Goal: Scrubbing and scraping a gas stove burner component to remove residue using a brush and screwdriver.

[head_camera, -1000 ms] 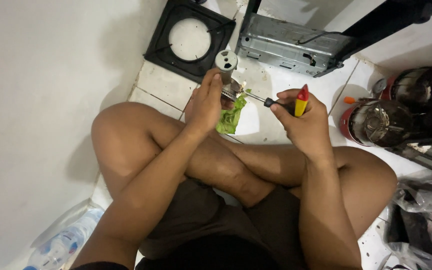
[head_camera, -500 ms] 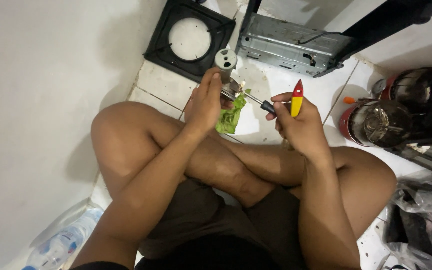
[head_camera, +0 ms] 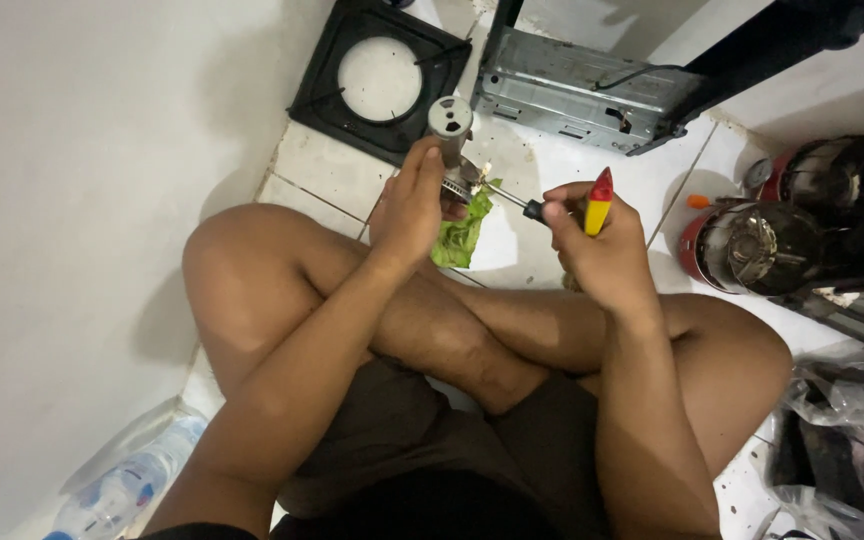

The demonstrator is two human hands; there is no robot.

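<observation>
Person seated cross-legged on white tiled floor, viewed from above. Left hand, at upper centre of the frame, is closed around a small grey cylindrical motor; the motor stands upright above the fingers, round end cap facing the camera with a small centre hub, and a green circuit board hangs from its lower end, just right of the palm. Right hand, right of centre, is clenched on a screwdriver with a red and yellow handle; its dark shaft runs up-left and the tip meets the assembly at the junction of motor and board. Whether the tip sits in a screw cannot be told. Top centre: black square frame with a white round disc inside, lying on the floor. To its right, a grey sheet-metal chassis. Right edge: two red-rimmed round containers with dark interiors. Lower right corner: crumpled clear plastic bag. Lower left corner: clear plastic bottle on its side, carrying a pale label with blue and red patches
</observation>
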